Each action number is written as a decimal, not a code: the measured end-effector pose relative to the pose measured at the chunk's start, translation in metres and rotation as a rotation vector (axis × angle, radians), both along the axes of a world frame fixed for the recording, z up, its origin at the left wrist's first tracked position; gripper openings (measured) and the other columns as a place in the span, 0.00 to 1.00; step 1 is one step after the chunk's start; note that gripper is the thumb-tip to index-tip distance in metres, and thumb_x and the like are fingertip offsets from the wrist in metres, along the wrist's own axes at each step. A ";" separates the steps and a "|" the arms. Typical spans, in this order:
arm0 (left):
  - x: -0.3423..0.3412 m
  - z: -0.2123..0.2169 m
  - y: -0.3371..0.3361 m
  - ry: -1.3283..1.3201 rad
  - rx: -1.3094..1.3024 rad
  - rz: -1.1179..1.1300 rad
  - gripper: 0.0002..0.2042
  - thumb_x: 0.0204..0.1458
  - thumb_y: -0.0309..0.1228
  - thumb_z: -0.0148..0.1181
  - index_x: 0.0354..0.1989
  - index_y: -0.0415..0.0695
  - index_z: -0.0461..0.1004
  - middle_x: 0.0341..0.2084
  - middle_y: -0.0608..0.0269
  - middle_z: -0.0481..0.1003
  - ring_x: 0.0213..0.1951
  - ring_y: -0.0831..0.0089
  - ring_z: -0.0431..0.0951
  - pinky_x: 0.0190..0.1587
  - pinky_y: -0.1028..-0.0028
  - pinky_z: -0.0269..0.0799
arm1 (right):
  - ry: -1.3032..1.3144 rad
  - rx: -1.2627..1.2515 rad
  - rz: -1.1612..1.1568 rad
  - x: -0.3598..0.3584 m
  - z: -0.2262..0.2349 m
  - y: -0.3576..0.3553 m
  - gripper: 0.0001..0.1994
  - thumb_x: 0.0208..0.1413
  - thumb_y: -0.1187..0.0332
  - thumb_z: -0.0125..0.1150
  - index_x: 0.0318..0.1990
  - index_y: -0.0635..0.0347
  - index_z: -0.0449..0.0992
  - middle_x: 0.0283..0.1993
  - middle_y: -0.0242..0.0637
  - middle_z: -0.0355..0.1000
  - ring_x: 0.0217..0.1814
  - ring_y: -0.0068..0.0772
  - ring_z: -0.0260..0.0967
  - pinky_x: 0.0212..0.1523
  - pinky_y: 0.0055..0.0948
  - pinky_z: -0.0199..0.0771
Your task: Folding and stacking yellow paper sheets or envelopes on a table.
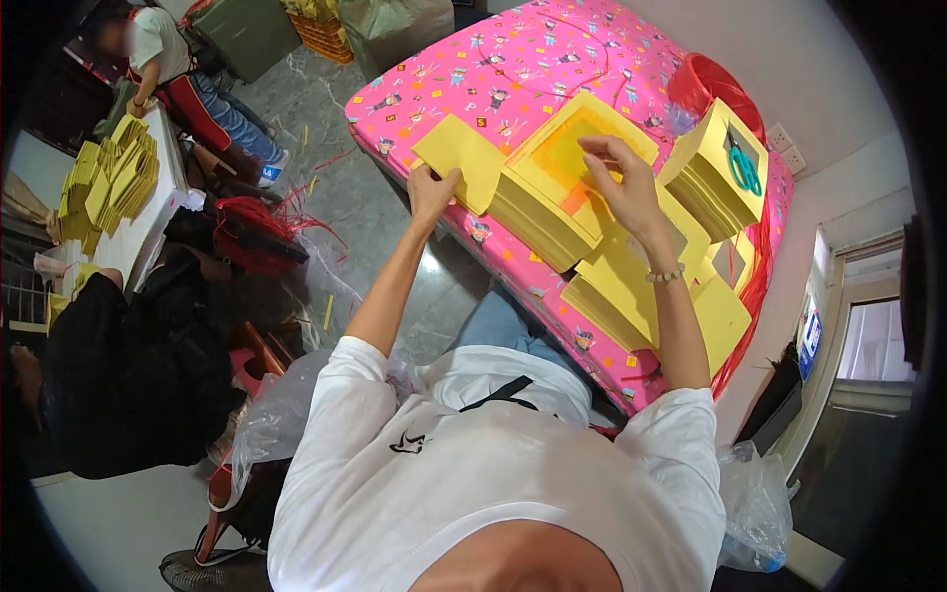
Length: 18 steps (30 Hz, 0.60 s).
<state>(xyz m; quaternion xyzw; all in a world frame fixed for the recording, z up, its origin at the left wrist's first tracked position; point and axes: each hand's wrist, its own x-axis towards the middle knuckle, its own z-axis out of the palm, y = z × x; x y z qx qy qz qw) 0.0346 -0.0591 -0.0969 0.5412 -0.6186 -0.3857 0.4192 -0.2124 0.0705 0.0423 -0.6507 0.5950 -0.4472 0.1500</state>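
Note:
My left hand [434, 194] is closed on the near edge of a yellow paper sheet [466, 156], which lies at the left end of a thick stack of yellow paper [550, 222]. On top of that stack is a sheet with an orange-tinted rectangle [569, 148]. Above its right side hovers my right hand [628, 187], fingers loosely curved and apart, with nothing visible in them. Beneath my right forearm lies another yellow stack [617, 281]. Teal-handled scissors [744, 170] rest on a further stack [702, 163] to the right.
A pink patterned cover [513, 59] spreads over the work surface. Red strapping [705, 89] is coiled at its far right corner and trails down the right side. At left, another person [168, 59] stands by a white table [163, 187] with yellow paper bundles [118, 183]. Red strands [261, 222] lie nearby.

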 end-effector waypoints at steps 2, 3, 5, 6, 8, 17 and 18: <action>0.002 -0.004 -0.002 -0.043 -0.090 0.012 0.15 0.40 0.35 0.61 0.30 0.34 0.77 0.21 0.55 0.79 0.25 0.65 0.80 0.31 0.70 0.73 | -0.008 0.029 -0.021 0.001 -0.003 0.011 0.11 0.56 0.69 0.54 0.44 0.62 0.74 0.42 0.40 0.74 0.43 0.34 0.73 0.46 0.31 0.71; 0.000 -0.003 -0.001 -0.045 -0.090 0.006 0.15 0.40 0.35 0.61 0.30 0.34 0.77 0.21 0.55 0.79 0.25 0.65 0.80 0.31 0.70 0.73 | 0.042 0.027 -0.026 0.001 -0.001 0.017 0.11 0.56 0.70 0.54 0.44 0.63 0.74 0.42 0.41 0.73 0.43 0.36 0.72 0.45 0.31 0.71; -0.003 0.000 0.001 -0.077 -0.021 -0.016 0.16 0.38 0.36 0.61 0.30 0.33 0.77 0.26 0.51 0.77 0.32 0.60 0.78 0.38 0.67 0.71 | 0.089 0.027 -0.037 0.004 0.001 0.028 0.11 0.55 0.70 0.54 0.44 0.63 0.74 0.42 0.41 0.73 0.42 0.37 0.72 0.45 0.31 0.71; -0.003 -0.005 0.001 -0.079 -0.024 -0.017 0.16 0.38 0.36 0.61 0.30 0.33 0.77 0.26 0.51 0.77 0.32 0.60 0.78 0.38 0.67 0.71 | 0.144 0.025 -0.051 0.008 0.003 0.035 0.10 0.55 0.70 0.55 0.44 0.63 0.74 0.41 0.42 0.72 0.42 0.39 0.72 0.44 0.32 0.71; -0.001 -0.023 -0.003 -0.359 -0.340 0.083 0.21 0.37 0.38 0.62 0.37 0.33 0.75 0.37 0.45 0.71 0.44 0.54 0.70 0.48 0.62 0.65 | 0.197 0.021 -0.066 0.013 0.003 0.043 0.10 0.54 0.70 0.56 0.43 0.63 0.74 0.40 0.42 0.71 0.42 0.40 0.71 0.44 0.33 0.71; -0.003 -0.029 0.003 -0.413 -0.296 0.336 0.50 0.32 0.44 0.68 0.60 0.30 0.46 0.55 0.37 0.50 0.57 0.44 0.51 0.58 0.51 0.49 | 0.431 0.072 -0.155 0.021 -0.005 0.079 0.21 0.49 0.59 0.64 0.46 0.63 0.71 0.46 0.43 0.67 0.50 0.42 0.66 0.47 0.37 0.68; -0.003 -0.026 0.004 -0.418 -0.283 0.374 0.50 0.32 0.44 0.68 0.60 0.30 0.46 0.56 0.38 0.50 0.58 0.44 0.50 0.58 0.51 0.49 | 0.427 0.035 -0.175 0.020 -0.008 0.080 0.21 0.50 0.58 0.62 0.47 0.63 0.70 0.48 0.45 0.66 0.52 0.45 0.64 0.49 0.38 0.67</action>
